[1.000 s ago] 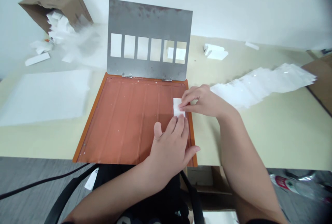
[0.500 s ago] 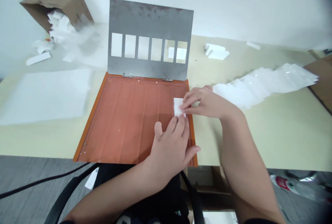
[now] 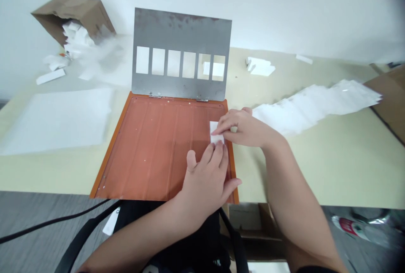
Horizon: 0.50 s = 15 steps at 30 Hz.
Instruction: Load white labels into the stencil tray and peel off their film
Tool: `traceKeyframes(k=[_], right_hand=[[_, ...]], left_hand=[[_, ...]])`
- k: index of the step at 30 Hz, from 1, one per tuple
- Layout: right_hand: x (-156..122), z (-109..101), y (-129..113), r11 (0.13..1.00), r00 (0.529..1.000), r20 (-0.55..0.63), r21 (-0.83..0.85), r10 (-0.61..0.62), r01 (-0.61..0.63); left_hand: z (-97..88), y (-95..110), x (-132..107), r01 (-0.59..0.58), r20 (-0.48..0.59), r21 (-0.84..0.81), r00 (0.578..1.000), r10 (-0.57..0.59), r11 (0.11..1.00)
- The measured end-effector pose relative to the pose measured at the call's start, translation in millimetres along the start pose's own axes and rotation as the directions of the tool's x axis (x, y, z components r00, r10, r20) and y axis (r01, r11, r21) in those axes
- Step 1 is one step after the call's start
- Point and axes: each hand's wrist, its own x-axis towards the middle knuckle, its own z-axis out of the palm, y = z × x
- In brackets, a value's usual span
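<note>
While the right hand (image 3: 247,128) is pinching a small white pad (image 3: 217,133) on the orange tray (image 3: 110,146), near its right edge, the open left hand (image 3: 204,180) is pressing fingertips (image 3: 219,148) against the pad's lower end; pad is likely handling light, thin and soft, best held by its edges

Tray (image 3: 152,146) on counter (image 3: 332,167); slotted metal plate (image 3: 180,28) hinged along its back edge, standing behind it. Small rectangular piece (image 3: 217,133) on tray's right side, left hand (image 3: 205,176) before it, right hand (image 3: 247,127) beside it. Flat sheet (image 3: 60,121) left of tray; overlapping sheets (image 3: 316,106) right. Tipped carton (image 3: 71,17) back left, foam pieces (image 3: 77,41) spilling from its mouth.
</note>
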Motion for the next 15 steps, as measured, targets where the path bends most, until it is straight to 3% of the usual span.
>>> traceKeyframes(k=[5, 11, 15], right_hand=[[1, 2, 5, 0.999, 0.996, -0.086, -0.024, 0.024, -0.026], [2, 2, -6, 1.0, 0.999, 0.053, 0.021, -0.007, 0.006], [5, 1, 0, 0.998, 0.997, -0.041, 0.01, 0.062, -0.061]], left_hand=[[1.1, 0, -2, 0.015, 0.023, -0.01, 1.0, -0.015, 1.0], [2.2, 0, -3, 0.018, 0.037, -0.021, 0.999, -0.017, 1.0], [-0.8, -2, -3, 0.02, 0.093, -0.053, 0.996, -0.015, 0.998]])
